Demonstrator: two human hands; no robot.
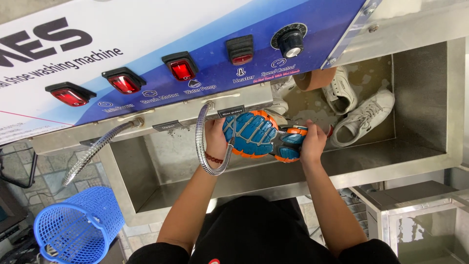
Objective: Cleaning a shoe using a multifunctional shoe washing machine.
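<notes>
Head view: both hands, left (215,139) and right (312,143), closed around blue-orange shoe (261,136).

Open trough (161,161) room left of left hand (215,142); metal hose (201,142) loops beside wrist. White sneakers (361,115) crowd right end; control panel (205,54) overhangs.

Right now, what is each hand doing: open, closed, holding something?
Left hand: closed on the toe end of the blue-and-orange sneaker.
Right hand: closed on the sneaker's heel end.
</notes>
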